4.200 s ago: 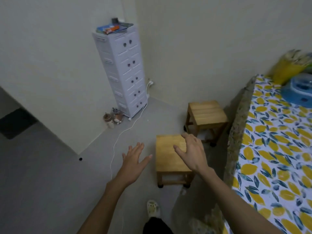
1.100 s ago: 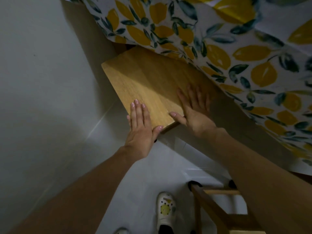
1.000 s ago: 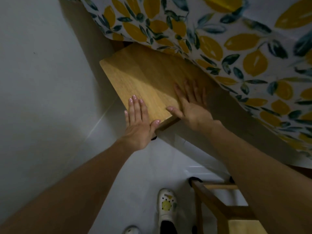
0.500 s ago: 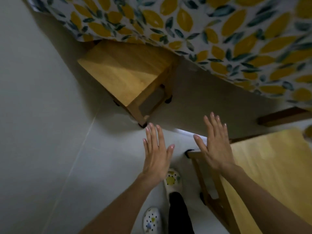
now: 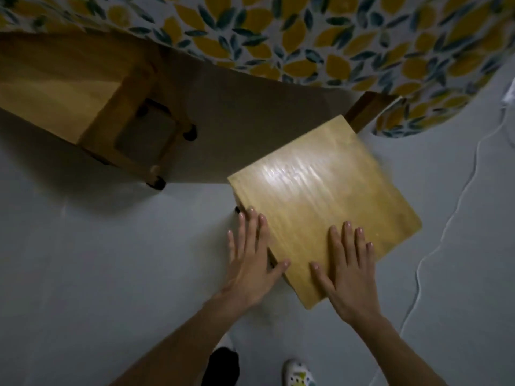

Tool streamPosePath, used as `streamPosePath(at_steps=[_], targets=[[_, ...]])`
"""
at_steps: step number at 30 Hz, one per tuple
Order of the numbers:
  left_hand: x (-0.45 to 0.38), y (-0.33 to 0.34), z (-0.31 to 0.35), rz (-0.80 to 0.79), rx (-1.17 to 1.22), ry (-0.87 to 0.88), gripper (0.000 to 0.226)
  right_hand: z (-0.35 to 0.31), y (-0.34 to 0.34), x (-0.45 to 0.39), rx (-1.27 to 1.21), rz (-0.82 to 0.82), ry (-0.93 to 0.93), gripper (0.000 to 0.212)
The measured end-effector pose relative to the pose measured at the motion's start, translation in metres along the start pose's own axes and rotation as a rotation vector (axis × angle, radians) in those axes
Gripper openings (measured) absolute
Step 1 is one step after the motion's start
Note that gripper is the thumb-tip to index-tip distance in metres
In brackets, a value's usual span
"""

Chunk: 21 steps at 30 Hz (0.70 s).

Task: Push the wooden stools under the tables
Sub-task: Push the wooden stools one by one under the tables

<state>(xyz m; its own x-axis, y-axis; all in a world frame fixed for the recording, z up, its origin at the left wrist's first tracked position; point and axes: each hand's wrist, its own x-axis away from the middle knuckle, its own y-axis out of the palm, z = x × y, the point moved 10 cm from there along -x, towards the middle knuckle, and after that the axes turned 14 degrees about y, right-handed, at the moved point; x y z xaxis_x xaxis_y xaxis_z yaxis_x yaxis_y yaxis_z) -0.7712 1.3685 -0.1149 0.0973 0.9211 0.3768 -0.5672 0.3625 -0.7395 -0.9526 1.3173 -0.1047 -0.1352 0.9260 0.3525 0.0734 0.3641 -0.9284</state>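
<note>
A second wooden stool (image 5: pixel 317 196) stands on the grey floor in the middle, its far corner near the table's dark wooden leg (image 5: pixel 365 107). My right hand (image 5: pixel 348 263) lies flat on its seat near the front corner. My left hand (image 5: pixel 250 260) rests with spread fingers against the seat's left edge, thumb on top. The first stool (image 5: pixel 69 87) sits at the upper left, its far part tucked beneath the hanging lemon-print tablecloth (image 5: pixel 306 37).
A white cable (image 5: pixel 451 218) snakes over the floor on the right. My white patterned shoe (image 5: pixel 298 374) and a dark trouser leg (image 5: pixel 223 366) show at the bottom edge. Grey floor stretches to the left.
My hands left the first stool beneath the cloth, swung right and came down on the second stool. The view turned right with them.
</note>
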Motion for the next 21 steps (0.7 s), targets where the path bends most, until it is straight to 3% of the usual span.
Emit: streamPosePath(at_steps=[12, 21], targets=[[-0.017, -0.002, 0.004, -0.126, -0.221, -0.136, 0.106, 0.008, 0.006, -0.022, 0.027, 0.059, -0.123, 0.080], [-0.119, -0.064, -0.018, -0.059, -0.185, -0.152, 0.106, -0.027, -0.034, -0.147, 0.079, 0.102, -0.210, 0.082]])
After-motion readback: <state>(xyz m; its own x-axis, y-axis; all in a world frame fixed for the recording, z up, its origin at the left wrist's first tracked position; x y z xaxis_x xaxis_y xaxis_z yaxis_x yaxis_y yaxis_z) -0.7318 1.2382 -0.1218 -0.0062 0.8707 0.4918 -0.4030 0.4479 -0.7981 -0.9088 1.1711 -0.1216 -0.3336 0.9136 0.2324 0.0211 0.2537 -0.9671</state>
